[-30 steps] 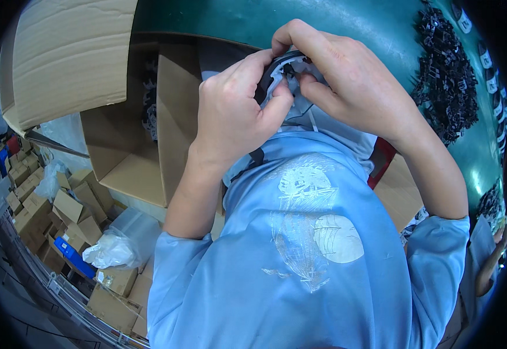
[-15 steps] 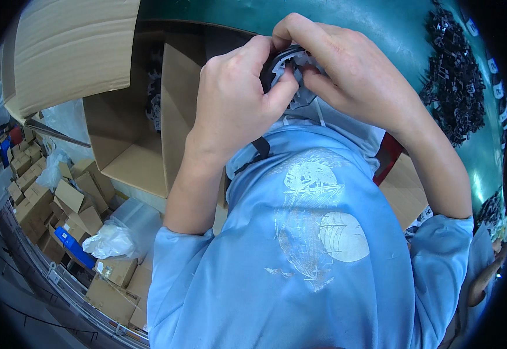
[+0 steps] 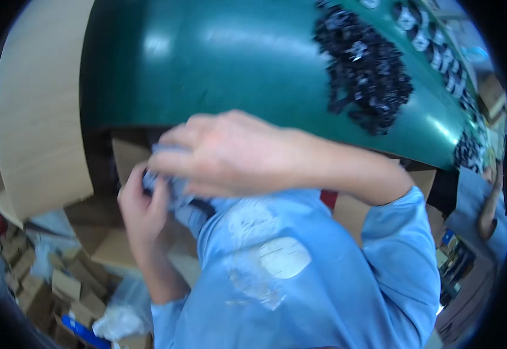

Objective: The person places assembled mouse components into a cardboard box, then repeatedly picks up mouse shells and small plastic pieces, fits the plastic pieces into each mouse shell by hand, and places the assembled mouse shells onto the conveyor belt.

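Note:
My left hand (image 3: 142,212) is closed, thumb and fingers gripping a small black and pale grey plastic part (image 3: 175,189). Across the top of the same part lies my right hand (image 3: 230,154), its fingers bent round it; motion blurs them. Most of the part is hidden by my fingers, so its exact kind cannot be made out. Both hands are in front of my blue shirt, beside an open cardboard box (image 3: 111,247) that stands below the table edge.
A green table (image 3: 236,64) stretches ahead, with a heap of black plastic pieces (image 3: 370,70) at its right. Black and white parts (image 3: 434,46) line its far edge. A large cardboard flap (image 3: 44,110) rises at left, above stacked cartons (image 3: 76,288). At right, another person's arm (image 3: 489,209) shows.
The view has swung, bringing more of the green table into sight. Both hands now appear lower and further left, still together at the plastic part, and the right hand lies more across it.

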`<state>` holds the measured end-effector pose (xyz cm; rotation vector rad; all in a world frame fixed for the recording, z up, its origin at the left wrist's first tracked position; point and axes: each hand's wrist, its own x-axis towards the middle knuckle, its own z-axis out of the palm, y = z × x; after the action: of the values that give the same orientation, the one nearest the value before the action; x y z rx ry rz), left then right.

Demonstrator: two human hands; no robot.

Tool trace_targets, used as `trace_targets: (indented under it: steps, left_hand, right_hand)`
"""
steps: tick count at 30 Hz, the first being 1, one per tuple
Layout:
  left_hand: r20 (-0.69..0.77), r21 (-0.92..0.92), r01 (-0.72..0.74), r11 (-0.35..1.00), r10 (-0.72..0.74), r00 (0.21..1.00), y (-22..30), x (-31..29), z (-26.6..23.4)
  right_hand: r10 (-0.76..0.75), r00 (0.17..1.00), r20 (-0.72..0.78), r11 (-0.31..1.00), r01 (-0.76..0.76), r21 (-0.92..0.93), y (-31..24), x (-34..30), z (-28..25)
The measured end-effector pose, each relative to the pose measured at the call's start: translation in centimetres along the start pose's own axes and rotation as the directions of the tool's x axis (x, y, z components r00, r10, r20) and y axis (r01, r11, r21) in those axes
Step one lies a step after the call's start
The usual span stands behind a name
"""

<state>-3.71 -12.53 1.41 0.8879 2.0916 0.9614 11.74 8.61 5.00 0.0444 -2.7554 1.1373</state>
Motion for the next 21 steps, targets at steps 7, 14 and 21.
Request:
trace_targets:
  steps: [7, 14, 21]
  left_hand:
    - [-0.45, 0.473, 0.44, 0.763, -0.22, 0.865, -21.3, -7.1, -11.0]
    - [-0.608, 0.469, 0.711, 0.523, -0.393, 0.69, -28.8, -6.7, -16.4]
    - [-0.212, 0.076, 0.359, 0.93, -0.337, 0.917, -17.2, -7.4, -13.4]
  right_hand:
    - [0.182, 0.839, -0.512, 0.868, -0.382, -0.316, 12.2, -5.4, -13.2]
    - [0.32, 0.455, -0.831, 0.29, -0.882, -0.371, 34.9, -17.6, -24.7]
    - [0.606, 0.329, -0.725, 0.45, -0.892, -0.029, 28.1, -12.6, -23.1]
